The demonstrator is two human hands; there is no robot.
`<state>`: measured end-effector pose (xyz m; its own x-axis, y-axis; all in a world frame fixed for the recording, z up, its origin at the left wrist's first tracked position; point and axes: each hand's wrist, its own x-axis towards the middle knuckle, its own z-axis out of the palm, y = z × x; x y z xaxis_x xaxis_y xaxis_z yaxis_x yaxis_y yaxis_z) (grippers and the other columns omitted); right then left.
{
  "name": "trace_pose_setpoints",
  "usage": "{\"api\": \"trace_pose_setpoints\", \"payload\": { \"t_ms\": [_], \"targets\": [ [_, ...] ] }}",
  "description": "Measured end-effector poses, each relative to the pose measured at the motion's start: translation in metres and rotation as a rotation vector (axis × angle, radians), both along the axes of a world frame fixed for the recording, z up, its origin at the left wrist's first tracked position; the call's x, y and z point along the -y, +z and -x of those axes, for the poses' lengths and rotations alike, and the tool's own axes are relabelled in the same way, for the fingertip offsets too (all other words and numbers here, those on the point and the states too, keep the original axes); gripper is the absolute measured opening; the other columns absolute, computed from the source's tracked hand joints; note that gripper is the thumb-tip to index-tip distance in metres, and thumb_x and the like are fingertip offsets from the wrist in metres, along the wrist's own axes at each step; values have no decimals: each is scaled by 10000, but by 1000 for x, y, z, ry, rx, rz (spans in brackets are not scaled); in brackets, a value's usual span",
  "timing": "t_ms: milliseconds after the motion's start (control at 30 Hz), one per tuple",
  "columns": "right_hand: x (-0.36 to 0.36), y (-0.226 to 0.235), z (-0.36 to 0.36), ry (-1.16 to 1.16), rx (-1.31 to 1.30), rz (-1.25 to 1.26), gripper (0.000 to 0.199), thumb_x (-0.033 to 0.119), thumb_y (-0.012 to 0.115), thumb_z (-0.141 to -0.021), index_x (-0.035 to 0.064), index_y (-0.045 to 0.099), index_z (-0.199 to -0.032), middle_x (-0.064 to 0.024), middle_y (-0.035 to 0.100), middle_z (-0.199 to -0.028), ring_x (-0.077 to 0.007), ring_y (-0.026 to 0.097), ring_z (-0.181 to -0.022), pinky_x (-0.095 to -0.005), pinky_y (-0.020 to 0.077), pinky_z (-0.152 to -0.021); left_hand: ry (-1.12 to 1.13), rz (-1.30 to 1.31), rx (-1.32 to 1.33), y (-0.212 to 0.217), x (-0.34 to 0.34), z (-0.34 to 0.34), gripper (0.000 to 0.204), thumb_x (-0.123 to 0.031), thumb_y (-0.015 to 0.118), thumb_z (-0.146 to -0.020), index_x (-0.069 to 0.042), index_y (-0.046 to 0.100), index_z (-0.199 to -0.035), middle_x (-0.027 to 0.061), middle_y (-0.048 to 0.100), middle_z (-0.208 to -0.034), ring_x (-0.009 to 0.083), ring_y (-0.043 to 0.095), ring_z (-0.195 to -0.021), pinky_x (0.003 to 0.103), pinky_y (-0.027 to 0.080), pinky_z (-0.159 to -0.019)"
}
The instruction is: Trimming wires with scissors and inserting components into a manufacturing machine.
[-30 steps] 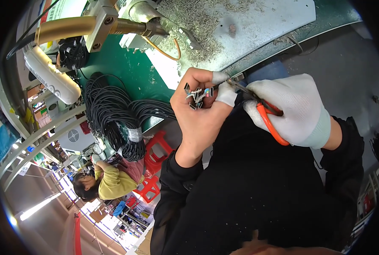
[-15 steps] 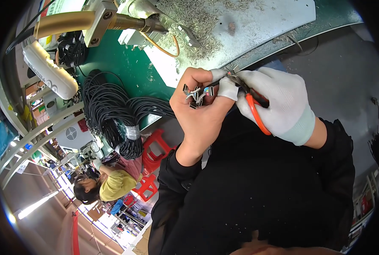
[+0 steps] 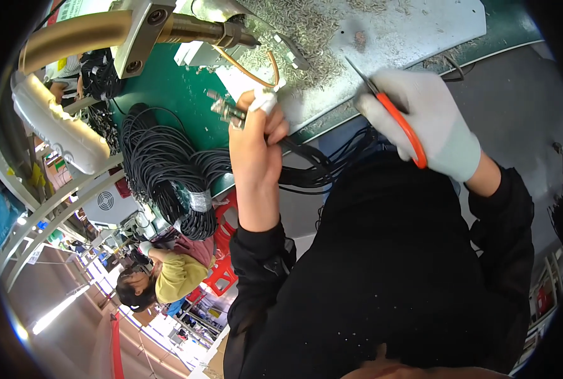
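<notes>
My left hand [image 3: 258, 142], with white covers on some fingertips, is closed round a bundle of black cables [image 3: 310, 158]. Bare metal connectors [image 3: 226, 112] stick out past its thumb side, blurred by motion. The cables trail from the hand down to my lap. In a white glove, my right hand [image 3: 420, 117] grips orange-handled scissors [image 3: 402, 123]. Their thin dark blades point up and left over the edge of the worktop, apart from the cables.
A thick coil of black cables [image 3: 161, 164] hangs over the green table [image 3: 186, 88] at left. Metal scraps [image 3: 294, 38] litter a pale board [image 3: 389, 31] beside a machine head [image 3: 186, 31]. Further off, a person in yellow [image 3: 180, 278] works near red stools [image 3: 221, 278].
My hands have moved apart. The left went up and left with the cables, toward the machine; the right moved right, drawing the scissors away from the connectors.
</notes>
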<state>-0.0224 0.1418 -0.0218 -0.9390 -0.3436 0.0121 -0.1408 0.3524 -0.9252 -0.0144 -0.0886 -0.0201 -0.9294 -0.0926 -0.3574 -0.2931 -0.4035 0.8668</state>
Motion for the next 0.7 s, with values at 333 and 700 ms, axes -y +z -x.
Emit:
{"api": "trace_pose_setpoints", "payload": {
  "t_ms": [333, 700],
  "targets": [
    [35, 0, 95, 192, -211, 80, 318, 282, 631, -786, -8, 547, -685, -163, 510, -635, -350, 540, -597, -386, 424, -563, -238, 12, 3, 0, 9, 52, 105, -82, 651, -837, -34, 560, -858, -17, 498, -689, 44, 367, -527, 198, 268, -449],
    [31, -3, 124, 516, -585, 48, 327, 294, 620, -817, -5, 547, -706, -170, 535, -615, -297, 579, -552, -378, 434, -516, -240, 641, -188, 12, 3, 59, 211, -182, 745, -784, -19, 611, -797, -31, 550, -672, 61, 477, -592, 227, 409, -530]
  ]
}}
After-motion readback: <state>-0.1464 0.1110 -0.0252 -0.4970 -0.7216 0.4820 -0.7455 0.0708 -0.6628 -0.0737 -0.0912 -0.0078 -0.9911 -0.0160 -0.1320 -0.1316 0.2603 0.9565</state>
